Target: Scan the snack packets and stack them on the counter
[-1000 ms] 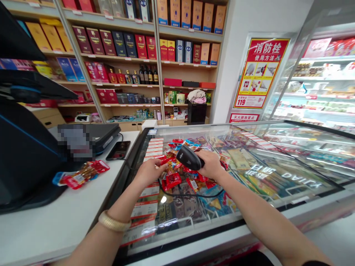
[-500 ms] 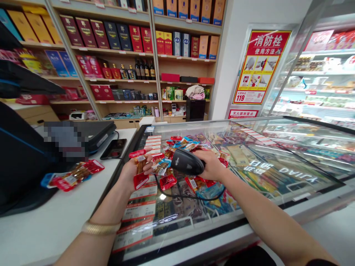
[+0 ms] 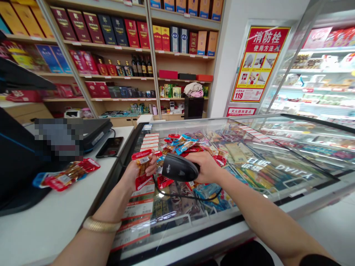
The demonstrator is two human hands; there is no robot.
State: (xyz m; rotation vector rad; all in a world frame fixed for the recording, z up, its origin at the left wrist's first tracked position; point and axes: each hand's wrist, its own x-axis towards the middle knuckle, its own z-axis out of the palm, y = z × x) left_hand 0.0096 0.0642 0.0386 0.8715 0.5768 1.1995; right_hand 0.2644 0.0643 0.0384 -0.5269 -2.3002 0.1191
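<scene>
My left hand (image 3: 135, 171) is closed on a red snack packet (image 3: 143, 167) with a clear middle and a white barcode label. In my right hand (image 3: 206, 167) is a black barcode scanner (image 3: 179, 168), its head pointing left at the packet, a small gap between them. The scanner's black cable (image 3: 191, 198) loops below over the freezer glass. Behind and under the scanner lies a pile of red and blue snack packets (image 3: 185, 145), partly hidden by it and my right hand.
The packets lie on a glass-topped chest freezer (image 3: 277, 144). Left of it, a white counter (image 3: 72, 207) bears more snack packets (image 3: 70, 174), a phone (image 3: 110, 147) and a black checkout machine (image 3: 16, 159). Shelves of boxes (image 3: 108, 31) stand behind.
The scanner and my right hand have shifted left, closer to the packet in my left hand. The packet is turned slightly, and the whole view has shifted a little.
</scene>
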